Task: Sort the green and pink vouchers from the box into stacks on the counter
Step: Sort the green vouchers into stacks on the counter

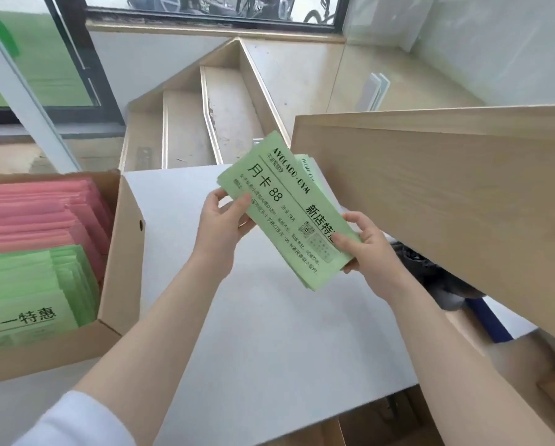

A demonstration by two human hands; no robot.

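A bundle of green vouchers (282, 201) with black print hangs tilted above the grey counter (269, 333). My left hand (221, 226) grips its far left edge, thumb on top. My right hand (363, 249) pinches its near right corner. More green vouchers (311, 172) lie on the counter just behind the bundle, mostly hidden by it. At the left stands an open cardboard box (125, 252). It holds pink vouchers (38, 214) at the back and green vouchers (28, 291) at the front.
A wooden shelf panel (446, 201) juts over the counter's right side, close to my right hand. Wooden stairs (205, 114) drop away beyond the counter's far edge. Dark objects (437, 275) sit under the panel.
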